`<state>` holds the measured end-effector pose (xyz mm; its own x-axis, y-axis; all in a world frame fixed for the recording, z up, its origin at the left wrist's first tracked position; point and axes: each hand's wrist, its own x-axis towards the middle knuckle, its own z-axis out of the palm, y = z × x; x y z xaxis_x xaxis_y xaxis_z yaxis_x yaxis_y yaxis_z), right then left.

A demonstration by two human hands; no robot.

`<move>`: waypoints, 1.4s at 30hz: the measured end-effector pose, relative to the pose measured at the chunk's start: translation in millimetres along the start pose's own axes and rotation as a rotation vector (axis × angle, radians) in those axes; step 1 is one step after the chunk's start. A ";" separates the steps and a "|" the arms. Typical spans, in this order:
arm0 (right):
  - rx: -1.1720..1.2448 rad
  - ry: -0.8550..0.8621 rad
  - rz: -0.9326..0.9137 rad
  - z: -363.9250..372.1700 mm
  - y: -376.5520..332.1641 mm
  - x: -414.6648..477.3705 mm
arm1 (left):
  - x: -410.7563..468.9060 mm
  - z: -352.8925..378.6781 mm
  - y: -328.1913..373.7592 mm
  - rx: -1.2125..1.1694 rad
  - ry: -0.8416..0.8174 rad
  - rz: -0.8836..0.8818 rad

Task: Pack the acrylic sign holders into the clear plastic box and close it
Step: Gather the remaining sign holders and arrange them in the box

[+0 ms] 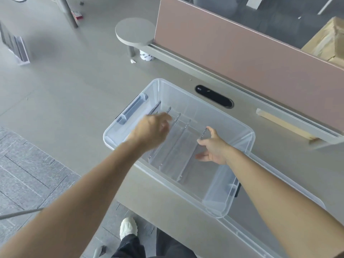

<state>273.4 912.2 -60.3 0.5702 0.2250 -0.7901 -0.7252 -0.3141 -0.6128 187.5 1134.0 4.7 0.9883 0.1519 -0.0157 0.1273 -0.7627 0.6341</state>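
The clear plastic box (240, 131) stands open on the grey desk, with a grey latch handle (133, 108) at its left end. Several clear acrylic sign holders (173, 148) stand on edge inside it, side by side. My left hand (151, 131) hovers over the left holders with fingers curled and blurred; whether it grips one I cannot tell. My right hand (212, 146) is inside the box, thumb and fingers on the rightmost holder (195, 155). The box's clear lid (270, 218) lies under and beside the box at the lower right.
A pink divider panel (242, 43) runs along the desk's far side, with a black cable slot (214, 96) before it. A wooden strip (283, 123) lies at right. A round grey side table (135, 31) and a rack (14, 45) stand on the floor at left.
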 end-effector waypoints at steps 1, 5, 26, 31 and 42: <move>0.018 -0.016 0.009 3.6 0.0 -1.6 | 4.1 -8.1 -12.7 0.043 0.111 0.044; 0.040 0.024 -0.030 18.2 -1.1 0.6 | 13.8 -25.0 -53.4 0.340 0.133 -0.048; 0.030 0.077 -0.045 35.6 -2.3 -0.6 | 5.8 -29.2 -86.1 0.412 -0.012 -0.192; -0.018 0.094 -0.029 41.6 -7.7 -4.5 | 6.8 -28.8 -86.6 0.393 -0.008 -0.187; -1.324 0.166 -0.498 106.6 -122.7 -60.5 | -12.8 -118.2 -106.1 0.036 0.203 -0.339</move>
<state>286.8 1035.4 61.0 0.7596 0.4859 -0.4324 0.3984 -0.8731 -0.2811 151.4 1287.3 29.0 0.8533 0.5175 -0.0637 0.4499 -0.6690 0.5916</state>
